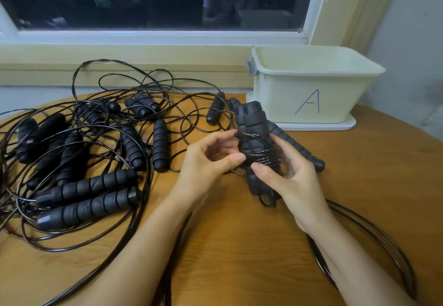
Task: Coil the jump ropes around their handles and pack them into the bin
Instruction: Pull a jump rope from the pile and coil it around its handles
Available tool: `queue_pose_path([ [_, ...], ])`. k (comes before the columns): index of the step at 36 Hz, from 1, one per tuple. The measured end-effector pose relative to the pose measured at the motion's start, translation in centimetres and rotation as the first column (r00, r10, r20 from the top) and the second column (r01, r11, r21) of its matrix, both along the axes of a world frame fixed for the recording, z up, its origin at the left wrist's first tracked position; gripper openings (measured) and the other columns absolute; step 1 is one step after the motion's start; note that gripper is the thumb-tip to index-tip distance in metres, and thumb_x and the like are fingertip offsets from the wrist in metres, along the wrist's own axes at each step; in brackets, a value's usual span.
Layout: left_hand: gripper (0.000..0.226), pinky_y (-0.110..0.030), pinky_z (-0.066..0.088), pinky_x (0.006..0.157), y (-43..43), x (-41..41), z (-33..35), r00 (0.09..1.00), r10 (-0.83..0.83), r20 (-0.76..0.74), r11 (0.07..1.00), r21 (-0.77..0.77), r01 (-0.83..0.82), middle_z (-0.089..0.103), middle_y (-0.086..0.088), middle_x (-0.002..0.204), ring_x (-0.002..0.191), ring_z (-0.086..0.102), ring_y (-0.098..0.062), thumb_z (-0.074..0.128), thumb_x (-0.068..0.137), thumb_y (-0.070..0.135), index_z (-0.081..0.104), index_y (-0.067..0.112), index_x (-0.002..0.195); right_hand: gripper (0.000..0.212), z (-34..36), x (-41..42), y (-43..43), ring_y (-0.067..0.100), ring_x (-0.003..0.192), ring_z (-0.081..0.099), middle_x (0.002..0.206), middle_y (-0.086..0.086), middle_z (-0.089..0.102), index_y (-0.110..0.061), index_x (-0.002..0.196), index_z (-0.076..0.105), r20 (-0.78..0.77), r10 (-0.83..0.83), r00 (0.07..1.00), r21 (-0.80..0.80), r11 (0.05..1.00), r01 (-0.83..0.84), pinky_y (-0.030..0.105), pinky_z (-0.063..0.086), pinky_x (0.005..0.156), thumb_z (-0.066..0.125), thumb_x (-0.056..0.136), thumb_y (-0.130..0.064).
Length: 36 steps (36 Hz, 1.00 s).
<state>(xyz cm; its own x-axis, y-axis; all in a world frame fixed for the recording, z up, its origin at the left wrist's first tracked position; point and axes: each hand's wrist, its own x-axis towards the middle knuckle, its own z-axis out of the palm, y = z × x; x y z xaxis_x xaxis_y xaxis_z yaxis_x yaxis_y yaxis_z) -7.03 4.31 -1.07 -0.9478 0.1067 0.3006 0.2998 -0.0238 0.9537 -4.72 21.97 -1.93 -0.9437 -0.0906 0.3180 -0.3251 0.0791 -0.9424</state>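
Observation:
Two black foam handles [251,126] of one jump rope stand upright side by side above the wooden table, with black cord coiled around their middle. My right hand [287,181] grips the pair from the right, thumb across the lower coils. My left hand [211,159] pinches the cord at the left of the coils. More cord trails down off the table's near edge. A cream bin [311,82] marked "A" stands at the back right; what lies inside it is hidden. A tangled pile of black jump ropes [84,161] with several handles covers the left half of the table.
Another handle [297,147] lies just behind my right hand. Loops of cord [374,238] hang at the near right edge. The bin sits on a white lid [335,126]. A windowsill and dark window run along the back.

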Motion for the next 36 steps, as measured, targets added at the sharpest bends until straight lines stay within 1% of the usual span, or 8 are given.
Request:
queue_pose_path([
  [4, 0.051, -0.033, 0.054, 0.09, -0.2, -0.2, -0.1, 0.999, 0.017, -0.029, 1.0, -0.005, -0.017, 0.071, -0.016, 0.109, 0.1, 0.068, -0.029, 0.074, 0.074, 0.017, 0.063, 0.004, 0.123, 0.06, 0.3, 0.1, 0.2, 0.013, 0.122, 0.059, 0.126, -0.004, 0.068, -0.021, 0.136, 0.056, 0.038, 0.068, 0.997, -0.099, 0.993, -0.064, 0.037, 0.045, 0.105, 0.069, 0.081, -0.04],
  [14, 0.032, -0.026, 0.054, 0.081, -0.2, -0.2, 0.1, 1.0, 0.013, -0.023, 1.0, 0.022, -0.012, 0.07, -0.001, 0.105, 0.094, 0.068, -0.014, 0.071, 0.078, 0.015, 0.063, 0.015, 0.11, 0.059, 0.2, 0.1, 0.1, 0.018, 0.123, 0.06, 0.128, 0.001, 0.067, -0.016, 0.14, 0.052, 0.061, 0.121, 0.991, -0.125, 0.986, -0.113, 0.042, 0.046, 0.105, 0.062, 0.086, -0.037],
  [20, 0.046, -0.022, 0.053, 0.082, 0.2, 0.1, 0.5, 0.989, -0.13, 0.068, 0.986, 0.111, 0.122, 0.076, -0.007, 0.101, 0.097, 0.072, -0.018, 0.061, 0.083, 0.011, 0.048, 0.02, 0.127, 0.055, 0.1, 0.1, 0.0, 0.02, 0.125, 0.059, 0.129, 0.002, 0.066, -0.017, 0.139, 0.051, 0.063, 0.143, 0.988, -0.126, 0.983, -0.134, 0.045, 0.044, 0.107, 0.063, 0.089, -0.036],
  [24, 0.049, -0.018, 0.052, 0.082, 0.2, 0.2, 0.5, 0.987, -0.13, 0.096, 0.988, 0.096, 0.12, 0.076, -0.004, 0.1, 0.097, 0.072, -0.013, 0.06, 0.088, 0.005, 0.048, 0.021, 0.133, 0.06, -0.1, 0.0, -0.1, 0.019, 0.131, 0.052, 0.136, 0.003, 0.059, -0.032, 0.133, 0.059, 0.038, 0.102, 0.994, -0.107, 0.989, -0.098, 0.051, 0.038, 0.113, 0.069, 0.081, -0.06],
  [27, 0.05, -0.017, 0.052, 0.081, 0.3, 0.2, 0.4, 0.992, -0.078, 0.095, 0.994, 0.084, 0.07, 0.076, -0.003, 0.1, 0.097, 0.072, -0.012, 0.062, 0.088, 0.004, 0.049, 0.016, 0.135, 0.07, -0.1, -0.1, -0.1, 0.015, 0.134, 0.049, 0.14, -0.001, 0.054, -0.029, 0.138, 0.056, 0.02, 0.072, 0.997, -0.091, 0.993, -0.07, 0.049, 0.036, 0.114, 0.068, 0.078, -0.065],
  [29, 0.051, -0.016, 0.052, 0.079, 0.3, 0.1, 0.5, 0.995, -0.04, 0.086, 0.996, 0.085, 0.033, 0.077, 0.0, 0.095, 0.093, 0.072, -0.01, 0.066, 0.084, 0.007, 0.052, 0.016, 0.132, 0.076, -0.1, -0.2, 0.0, 0.012, 0.134, 0.048, 0.142, -0.004, 0.052, -0.028, 0.144, 0.048, -0.007, 0.042, 0.999, -0.092, 0.995, -0.042, 0.044, 0.038, 0.115, 0.069, 0.08, -0.061],
  [34, 0.046, -0.012, 0.051, 0.071, 0.7, 0.4, 0.7, 0.996, 0.076, 0.051, 0.994, 0.071, -0.079, 0.076, 0.008, 0.078, 0.079, 0.072, -0.004, 0.076, 0.071, 0.014, 0.058, 0.029, 0.111, 0.048, -0.2, -0.1, 0.0, 0.01, 0.13, 0.054, 0.139, -0.006, 0.059, -0.031, 0.135, 0.052, -0.074, -0.046, 0.996, -0.156, 0.987, 0.034, 0.031, 0.044, 0.109, 0.061, 0.088, -0.024],
  [36, 0.044, -0.01, 0.051, 0.068, 0.9, 0.5, 0.6, 0.994, 0.1, 0.04, 0.993, 0.059, -0.102, 0.075, 0.009, 0.073, 0.074, 0.071, -0.002, 0.077, 0.075, 0.007, 0.059, 0.029, 0.107, 0.043, -0.5, -0.1, 0.0, 0.009, 0.131, 0.052, 0.139, -0.008, 0.059, -0.032, 0.134, 0.053, -0.105, -0.085, 0.991, -0.117, 0.99, 0.073, 0.029, 0.044, 0.108, 0.06, 0.092, -0.025],
])
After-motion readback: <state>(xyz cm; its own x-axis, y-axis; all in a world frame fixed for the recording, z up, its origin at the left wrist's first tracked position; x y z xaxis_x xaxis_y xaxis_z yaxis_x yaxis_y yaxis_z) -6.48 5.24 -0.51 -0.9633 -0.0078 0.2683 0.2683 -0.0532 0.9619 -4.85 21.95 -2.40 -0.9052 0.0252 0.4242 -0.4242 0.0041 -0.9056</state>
